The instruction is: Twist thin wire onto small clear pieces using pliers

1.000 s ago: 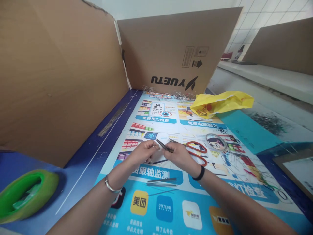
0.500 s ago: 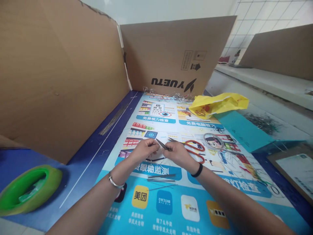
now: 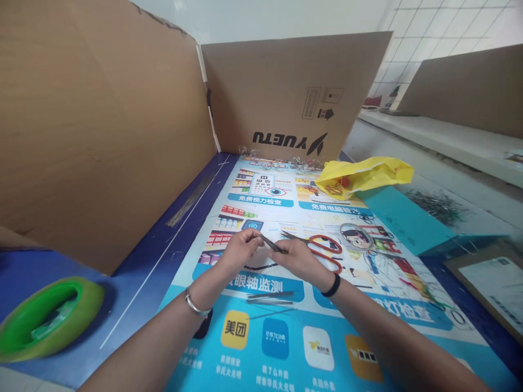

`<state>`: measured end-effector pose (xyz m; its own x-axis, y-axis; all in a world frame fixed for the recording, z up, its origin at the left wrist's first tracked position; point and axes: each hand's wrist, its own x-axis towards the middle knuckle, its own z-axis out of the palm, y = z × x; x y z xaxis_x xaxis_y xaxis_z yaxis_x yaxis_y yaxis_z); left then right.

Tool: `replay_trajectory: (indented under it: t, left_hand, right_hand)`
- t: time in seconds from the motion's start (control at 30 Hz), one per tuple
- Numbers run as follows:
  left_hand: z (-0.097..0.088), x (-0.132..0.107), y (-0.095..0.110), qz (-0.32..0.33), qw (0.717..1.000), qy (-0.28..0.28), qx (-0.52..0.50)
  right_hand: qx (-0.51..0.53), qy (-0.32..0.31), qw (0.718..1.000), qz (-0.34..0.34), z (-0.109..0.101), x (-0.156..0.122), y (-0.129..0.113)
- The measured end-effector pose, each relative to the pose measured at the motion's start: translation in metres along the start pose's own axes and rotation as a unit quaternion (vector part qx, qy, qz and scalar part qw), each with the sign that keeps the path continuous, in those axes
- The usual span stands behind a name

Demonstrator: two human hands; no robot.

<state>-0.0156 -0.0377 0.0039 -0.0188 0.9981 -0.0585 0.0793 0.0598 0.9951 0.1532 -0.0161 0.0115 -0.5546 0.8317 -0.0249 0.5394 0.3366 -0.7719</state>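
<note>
My right hand point(image 3: 300, 258) is closed around a slim dark tool with a tapered tip point(image 3: 273, 245); its exact kind does not show. That tip reaches the fingertips of my left hand point(image 3: 242, 251), which are pinched together; what lies between them is too small to make out. Scissors with orange-red handles point(image 3: 340, 245) lie just beyond my right hand, blades pointing left. Nearer to me, between my forearms, several thin grey wire strips point(image 3: 270, 298) rest on the printed poster point(image 3: 261, 348).
Cardboard panels point(image 3: 106, 109) stand at left and back. A roll of green tape point(image 3: 87, 305) is at left, a bundle of thin wires point(image 3: 192, 201) behind it. A yellow bag point(image 3: 368, 173), a teal sheet point(image 3: 408, 218) and tangled wire point(image 3: 439, 204) are at right.
The tool's tip has turned lower and closer to my left fingertips. My left hand has shifted slightly up and left; the scissors and wire strips stay where they were.
</note>
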Motion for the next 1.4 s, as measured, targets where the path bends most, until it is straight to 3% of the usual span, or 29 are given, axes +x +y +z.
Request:
replay_trajectory:
  t: [0.23, 0.47, 0.9, 1.1, 1.4]
  left_hand:
    - [-0.011, 0.005, 0.003, 0.03, 1.0, 0.008, 0.0]
    - [-0.022, 0.011, 0.001, 0.052, 0.998, -0.043, -0.002]
    - [-0.027, 0.011, -0.002, 0.041, 0.996, -0.081, 0.026]
    - [-0.029, 0.01, 0.0, 0.056, 0.993, -0.1, 0.034]
    - [-0.028, 0.01, 0.0, 0.068, 0.993, -0.086, 0.041]
  right_hand:
    - [-0.093, 0.007, 0.994, -0.05, -0.017, 0.003, 0.004]
    - [-0.149, -0.068, 0.984, -0.064, -0.023, 0.008, 0.007]
    - [-0.16, -0.03, 0.982, -0.093, -0.013, 0.008, 0.008]
    - [-0.144, -0.041, 0.984, -0.092, -0.011, 0.008, 0.01]
    - [-0.134, -0.049, 0.986, -0.088, -0.013, 0.009, 0.011]
